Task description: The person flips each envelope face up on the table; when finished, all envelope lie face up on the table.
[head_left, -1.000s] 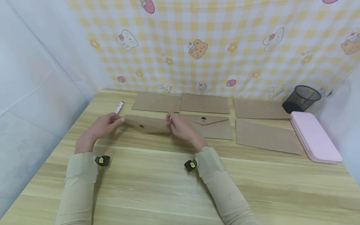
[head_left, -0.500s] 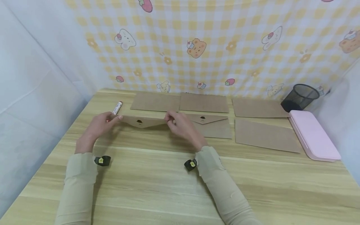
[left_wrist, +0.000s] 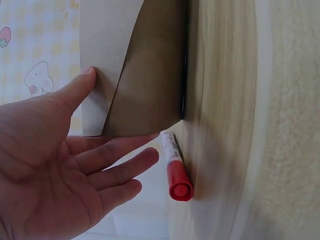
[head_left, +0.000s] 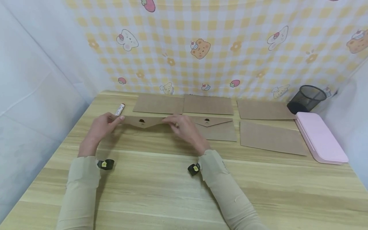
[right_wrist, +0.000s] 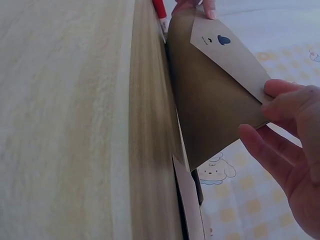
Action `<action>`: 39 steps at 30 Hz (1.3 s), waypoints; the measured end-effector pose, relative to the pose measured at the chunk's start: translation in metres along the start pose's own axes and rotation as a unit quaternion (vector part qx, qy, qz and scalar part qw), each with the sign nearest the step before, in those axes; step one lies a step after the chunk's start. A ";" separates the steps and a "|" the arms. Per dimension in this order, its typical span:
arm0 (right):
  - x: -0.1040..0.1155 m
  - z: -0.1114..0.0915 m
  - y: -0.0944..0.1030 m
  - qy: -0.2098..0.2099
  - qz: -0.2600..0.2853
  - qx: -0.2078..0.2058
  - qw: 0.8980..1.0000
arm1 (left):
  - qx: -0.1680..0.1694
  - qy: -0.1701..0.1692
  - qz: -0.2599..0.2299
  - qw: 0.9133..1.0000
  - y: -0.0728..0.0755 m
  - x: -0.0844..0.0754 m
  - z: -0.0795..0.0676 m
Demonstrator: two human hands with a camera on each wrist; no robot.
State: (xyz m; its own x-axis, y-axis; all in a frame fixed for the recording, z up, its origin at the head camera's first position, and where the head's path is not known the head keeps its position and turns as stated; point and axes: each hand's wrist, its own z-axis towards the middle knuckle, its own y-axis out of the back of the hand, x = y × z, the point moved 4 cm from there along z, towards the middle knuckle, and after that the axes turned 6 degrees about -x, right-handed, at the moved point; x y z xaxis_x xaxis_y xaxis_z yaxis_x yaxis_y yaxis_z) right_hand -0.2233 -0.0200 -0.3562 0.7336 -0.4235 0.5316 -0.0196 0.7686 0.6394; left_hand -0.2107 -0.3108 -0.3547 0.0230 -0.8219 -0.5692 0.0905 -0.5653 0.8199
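Observation:
Between my two hands a brown kraft paper envelope (head_left: 133,120) stands on its long edge, its pointed flap with a small black hat print facing me. My left hand (head_left: 104,126) pinches the left end, thumb (left_wrist: 82,87) on the flap and fingers behind. At the right end my right hand (head_left: 184,127) pinches the upper corner; its lower fingers are spread apart in the right wrist view. The envelope's lower edge is right at the tabletop, and its body bows slightly. A white marker with a red cap (left_wrist: 180,180) lies just beyond my left fingers.
Right of the held envelope lies another envelope (head_left: 218,131) with its flap up. Several plain brown envelopes (head_left: 208,104) lie along the back. A pink case (head_left: 322,137) and a black mesh pen holder (head_left: 307,99) occupy the right side. A patterned curtain (head_left: 172,48) hangs behind.
The envelope has tipped from slanted to more upright, its flap and hat print turning toward me. My right hand has shifted slightly left along its top edge.

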 end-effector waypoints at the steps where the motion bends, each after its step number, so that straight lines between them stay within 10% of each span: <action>1: 0.000 0.000 0.000 -0.003 -0.004 -0.001 1.000 | -0.001 0.005 -0.003 1.000 0.000 -0.001 0.000; 11: -0.003 -0.001 0.002 -0.009 -0.009 -0.040 0.999 | -0.108 0.055 -0.040 0.992 -0.003 -0.007 0.004; 21: 0.004 0.000 0.004 0.000 0.002 -0.072 0.997 | -0.179 -0.038 -0.047 0.982 -0.004 -0.019 0.001; 31: 0.004 0.002 0.007 -0.001 -0.023 -0.101 0.995 | -0.154 -0.100 -0.053 0.981 -0.005 -0.020 0.003; 39: -0.002 0.000 -0.001 -0.065 -0.118 0.009 0.991 | -0.050 -0.096 -0.011 0.994 -0.011 -0.017 0.003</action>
State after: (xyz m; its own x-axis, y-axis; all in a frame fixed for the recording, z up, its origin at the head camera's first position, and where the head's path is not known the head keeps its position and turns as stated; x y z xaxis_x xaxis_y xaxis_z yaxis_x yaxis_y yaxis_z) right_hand -0.2243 -0.0197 -0.3579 0.6257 -0.6495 0.4319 0.1296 0.6326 0.7636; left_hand -0.2152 -0.2906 -0.3540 -0.1705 -0.8133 -0.5563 0.1874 -0.5810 0.7920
